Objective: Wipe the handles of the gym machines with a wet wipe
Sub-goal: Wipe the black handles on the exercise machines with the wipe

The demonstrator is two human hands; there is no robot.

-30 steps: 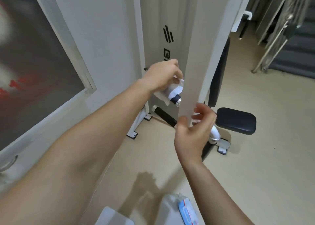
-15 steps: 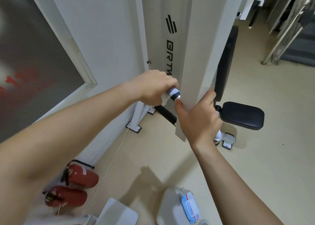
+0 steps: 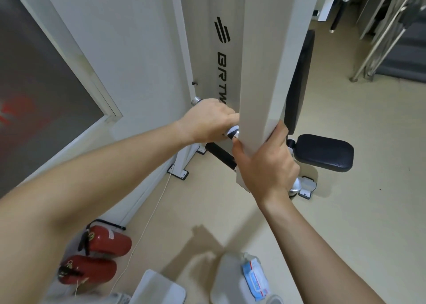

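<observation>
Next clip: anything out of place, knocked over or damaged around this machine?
Two red fire extinguishers lie on their sides on the beige floor by the white wall, lower left, rather than standing or mounted. A thin white cord trails loose across the floor beside them. Nothing looks spilled or broken.

The machine column (image 3: 221,50) stands against the wall, right of the window frame (image 3: 69,57); a beam (image 3: 265,73) hangs in front of it, nearer the camera; the left hand (image 3: 207,121) wraps a handle (image 3: 231,133) just left of the beam, between the beam and the column; the right hand (image 3: 265,163) grips the beam's lower end; a second bar (image 3: 220,155) runs below the handle, passing behind the right hand; the back pad (image 3: 299,80) stands behind the beam to its right, with the seat pad (image 3: 325,152) lower and further right; two fire extinguishers (image 3: 108,241) lie on the floor (image 3: 345,211) beside the wall at lower left, one nearer than the other; a wipe pack (image 3: 254,278) lies on a container (image 3: 227,280) at the bottom edge.
</observation>
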